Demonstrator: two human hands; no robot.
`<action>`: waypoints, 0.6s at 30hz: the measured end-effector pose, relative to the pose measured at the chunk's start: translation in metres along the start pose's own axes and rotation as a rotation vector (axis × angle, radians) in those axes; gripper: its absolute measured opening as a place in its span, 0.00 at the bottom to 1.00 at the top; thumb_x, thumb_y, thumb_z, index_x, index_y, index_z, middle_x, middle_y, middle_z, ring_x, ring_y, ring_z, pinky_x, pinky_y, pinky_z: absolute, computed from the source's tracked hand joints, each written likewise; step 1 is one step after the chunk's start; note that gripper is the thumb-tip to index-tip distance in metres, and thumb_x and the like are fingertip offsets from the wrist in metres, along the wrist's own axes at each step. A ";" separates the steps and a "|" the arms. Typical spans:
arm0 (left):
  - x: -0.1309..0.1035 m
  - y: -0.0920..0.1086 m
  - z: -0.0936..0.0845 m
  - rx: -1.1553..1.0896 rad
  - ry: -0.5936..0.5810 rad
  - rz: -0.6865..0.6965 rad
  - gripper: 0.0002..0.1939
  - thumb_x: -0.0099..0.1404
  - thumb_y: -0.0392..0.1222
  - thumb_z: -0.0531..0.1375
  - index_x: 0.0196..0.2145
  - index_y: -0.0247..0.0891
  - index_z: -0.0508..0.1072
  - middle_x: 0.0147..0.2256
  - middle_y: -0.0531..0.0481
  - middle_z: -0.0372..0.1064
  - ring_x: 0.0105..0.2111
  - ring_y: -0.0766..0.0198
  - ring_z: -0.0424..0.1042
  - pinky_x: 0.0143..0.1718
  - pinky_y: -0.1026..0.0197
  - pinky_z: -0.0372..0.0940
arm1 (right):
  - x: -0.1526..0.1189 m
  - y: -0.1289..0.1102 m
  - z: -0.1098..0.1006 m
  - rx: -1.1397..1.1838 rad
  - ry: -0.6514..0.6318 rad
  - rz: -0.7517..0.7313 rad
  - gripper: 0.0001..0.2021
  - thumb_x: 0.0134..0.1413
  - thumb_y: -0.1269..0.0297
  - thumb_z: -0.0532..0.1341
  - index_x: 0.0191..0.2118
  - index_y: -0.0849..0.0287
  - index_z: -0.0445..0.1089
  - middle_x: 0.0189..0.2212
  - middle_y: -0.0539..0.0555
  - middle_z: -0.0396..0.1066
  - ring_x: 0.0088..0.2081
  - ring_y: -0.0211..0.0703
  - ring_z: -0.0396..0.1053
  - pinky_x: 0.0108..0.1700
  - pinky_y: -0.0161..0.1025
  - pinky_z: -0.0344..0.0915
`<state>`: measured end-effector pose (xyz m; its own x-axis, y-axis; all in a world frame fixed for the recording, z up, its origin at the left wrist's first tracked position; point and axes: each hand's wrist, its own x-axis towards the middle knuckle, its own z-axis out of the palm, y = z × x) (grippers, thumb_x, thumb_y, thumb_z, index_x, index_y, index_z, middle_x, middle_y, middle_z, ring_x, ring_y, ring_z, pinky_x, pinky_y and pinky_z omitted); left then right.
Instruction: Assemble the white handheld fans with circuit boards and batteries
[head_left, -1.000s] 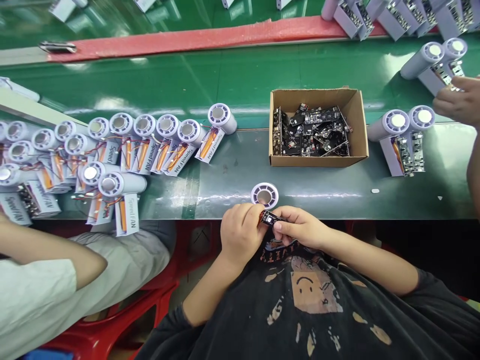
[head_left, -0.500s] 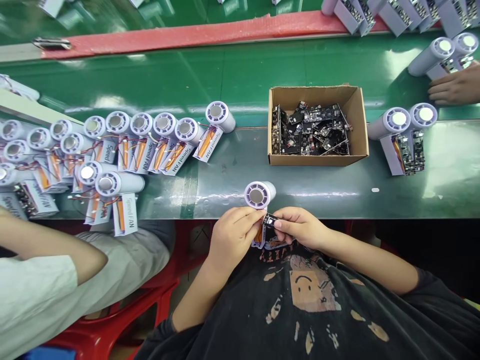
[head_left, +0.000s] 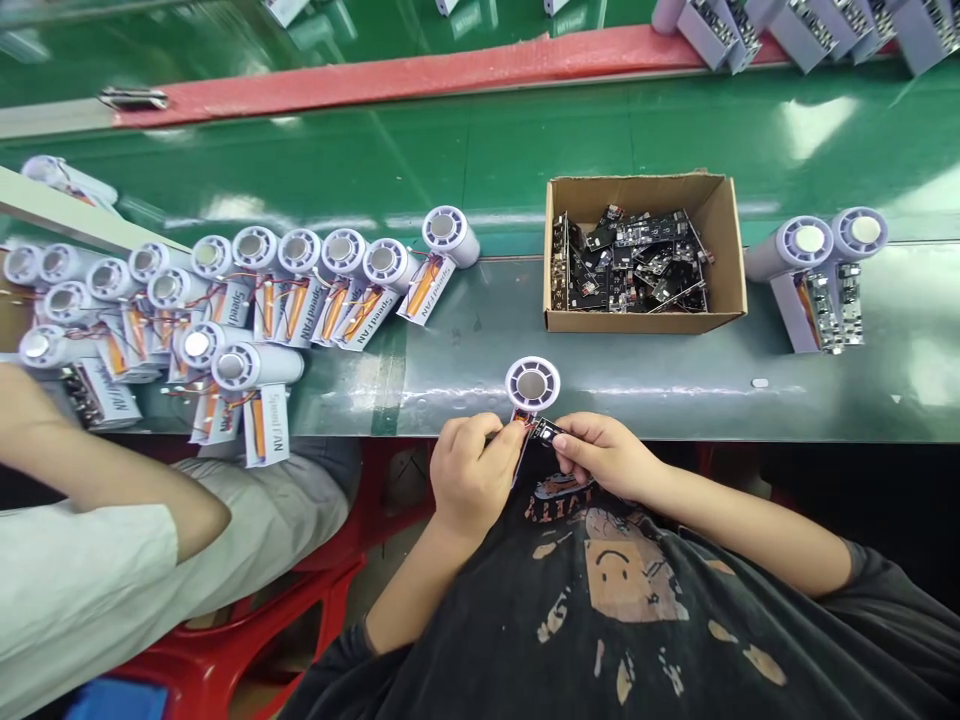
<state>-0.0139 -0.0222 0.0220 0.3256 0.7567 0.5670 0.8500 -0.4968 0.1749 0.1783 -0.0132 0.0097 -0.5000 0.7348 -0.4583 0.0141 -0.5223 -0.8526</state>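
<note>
My left hand [head_left: 478, 470] is closed around the handle of a small handheld fan [head_left: 532, 384], whose round white head points up at the table's front edge. Most of the handle is hidden behind my fingers; orange and red wiring shows at its top. Between the thumb and fingers of my right hand [head_left: 604, 452] is a small black circuit board [head_left: 546, 431]. The board's near end touches or lies very close to the wiring beside my left fingertips; which of the two I cannot tell.
A cardboard box [head_left: 645, 321] of loose circuit boards stands behind my hands. Several fans with open handles [head_left: 298, 318] line the left side. Two fans with boards [head_left: 817, 290] lie to the right. A co-worker's arm [head_left: 112, 470] rests at the left, near a red stool [head_left: 202, 660].
The fan in my left hand has turned, so its head faces more upward and its handle is more covered. The co-worker's hand at the far right and two fans there have left the view.
</note>
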 end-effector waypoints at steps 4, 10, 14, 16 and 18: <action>0.004 -0.004 -0.007 -0.031 -0.144 0.047 0.08 0.68 0.32 0.59 0.43 0.35 0.77 0.33 0.47 0.74 0.33 0.60 0.69 0.36 0.57 0.67 | 0.001 -0.001 0.002 -0.018 0.018 -0.005 0.20 0.54 0.45 0.62 0.29 0.57 0.63 0.22 0.44 0.65 0.20 0.29 0.59 0.24 0.31 0.57; 0.014 -0.017 -0.001 -0.296 -0.186 -0.142 0.01 0.66 0.36 0.61 0.35 0.38 0.74 0.33 0.50 0.71 0.34 0.62 0.73 0.38 0.58 0.71 | 0.002 -0.004 0.004 -0.025 0.030 -0.010 0.19 0.54 0.45 0.62 0.28 0.57 0.63 0.21 0.44 0.65 0.19 0.29 0.59 0.24 0.31 0.56; 0.027 -0.026 0.010 -0.302 -0.162 -0.023 0.16 0.66 0.34 0.60 0.51 0.37 0.68 0.52 0.39 0.68 0.54 0.53 0.70 0.54 0.49 0.69 | 0.003 -0.005 0.003 0.025 0.056 -0.005 0.19 0.54 0.45 0.62 0.29 0.57 0.63 0.21 0.44 0.65 0.20 0.29 0.59 0.24 0.31 0.57; 0.036 -0.031 0.010 -0.356 -0.296 0.097 0.23 0.68 0.31 0.55 0.60 0.40 0.61 0.61 0.38 0.62 0.62 0.53 0.63 0.61 0.47 0.64 | 0.003 -0.006 0.002 0.034 0.057 0.002 0.19 0.53 0.46 0.63 0.29 0.57 0.63 0.21 0.44 0.65 0.19 0.29 0.59 0.24 0.31 0.56; 0.046 -0.034 0.007 -0.399 -0.416 0.102 0.26 0.68 0.31 0.54 0.62 0.43 0.58 0.62 0.40 0.60 0.62 0.54 0.63 0.61 0.48 0.64 | 0.003 -0.007 0.001 0.049 0.057 0.015 0.18 0.54 0.47 0.62 0.29 0.57 0.63 0.21 0.44 0.64 0.19 0.29 0.58 0.23 0.31 0.55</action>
<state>-0.0247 0.0326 0.0367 0.6015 0.7595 0.2476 0.6104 -0.6369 0.4710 0.1756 -0.0078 0.0147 -0.4502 0.7492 -0.4858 -0.0217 -0.5531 -0.8328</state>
